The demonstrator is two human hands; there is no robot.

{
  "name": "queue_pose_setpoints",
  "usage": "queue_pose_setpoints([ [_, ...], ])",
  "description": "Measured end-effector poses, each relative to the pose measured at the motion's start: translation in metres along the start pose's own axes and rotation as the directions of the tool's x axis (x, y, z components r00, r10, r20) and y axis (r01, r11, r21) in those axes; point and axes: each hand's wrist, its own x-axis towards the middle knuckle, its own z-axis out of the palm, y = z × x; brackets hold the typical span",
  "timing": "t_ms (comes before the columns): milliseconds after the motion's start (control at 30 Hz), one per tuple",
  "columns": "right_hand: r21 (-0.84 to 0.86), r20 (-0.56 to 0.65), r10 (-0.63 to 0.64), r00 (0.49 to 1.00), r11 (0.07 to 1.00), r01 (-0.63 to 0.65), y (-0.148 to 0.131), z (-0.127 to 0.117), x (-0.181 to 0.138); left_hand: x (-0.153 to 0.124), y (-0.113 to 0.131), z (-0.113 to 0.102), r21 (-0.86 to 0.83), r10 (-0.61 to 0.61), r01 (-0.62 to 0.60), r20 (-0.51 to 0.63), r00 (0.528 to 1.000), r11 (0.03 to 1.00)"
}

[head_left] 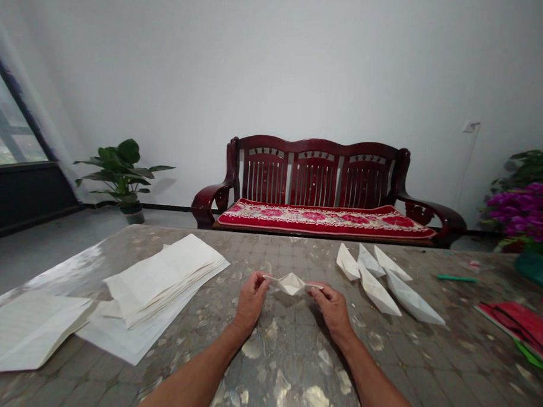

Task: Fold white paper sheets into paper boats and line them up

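A small folded white paper piece hangs just above the table between both hands. My left hand pinches its left tip with fingers closed. My right hand pinches its right tip the same way. The paper is pulled out sideways into a shallow boat-like shape. To the right of my hands, several finished white paper boats lie on the table. To the left, a stack of folded white paper sheets rests on more flat sheets.
The patterned table runs under everything. More white sheets lie at the far left. A green pen and red paper sit at the right, near purple flowers. A dark wooden bench stands behind the table.
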Motion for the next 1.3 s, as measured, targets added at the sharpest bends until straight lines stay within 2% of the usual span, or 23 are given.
queue_pose_setpoints([
  [133,0.083,-0.053,0.128,0.990,0.989,-0.124,0.002,0.004,0.000,0.000,0.006,0.002,-0.162,-0.077,0.076,-0.003,0.997,0.984],
  [233,0.105,-0.098,0.192,0.976,0.978,-0.182,0.002,0.006,0.001,-0.001,0.009,0.005,-0.321,-0.164,0.168,0.039,0.986,0.932],
  [333,0.096,-0.112,0.203,0.973,0.977,-0.193,0.002,0.009,0.002,-0.002,0.010,0.009,-0.432,-0.231,0.238,0.069,0.970,0.870],
  [500,0.041,-0.137,0.190,0.972,0.982,-0.187,0.000,0.012,0.001,-0.004,0.012,0.016,-0.517,-0.297,0.289,0.070,0.952,0.806],
  [633,-0.007,-0.144,0.193,0.971,0.981,-0.196,-0.003,0.014,0.001,-0.004,0.012,0.020,-0.585,-0.378,0.365,0.105,0.920,0.724],
  [733,-0.045,-0.176,0.177,0.968,0.981,-0.187,-0.003,0.015,0.002,-0.004,0.013,0.021,-0.614,-0.406,0.403,0.143,0.902,0.679],
  [800,-0.052,-0.190,0.164,0.968,0.983,-0.176,-0.004,0.016,0.002,-0.004,0.015,0.022,-0.627,-0.393,0.396,0.151,0.907,0.671],
  [967,-0.088,-0.165,0.096,0.982,0.990,-0.112,-0.009,0.019,-0.002,-0.006,0.017,0.022,-0.587,-0.310,0.369,0.204,0.929,0.720],
  [1100,-0.130,-0.157,0.034,0.987,0.990,-0.055,-0.012,0.021,-0.006,-0.007,0.013,0.020,-0.483,-0.322,0.419,0.273,0.906,0.769],
  [1300,-0.127,-0.173,0.035,0.984,0.990,-0.058,-0.013,0.021,-0.008,-0.006,0.009,0.022,-0.541,-0.341,0.436,0.271,0.900,0.719],
])
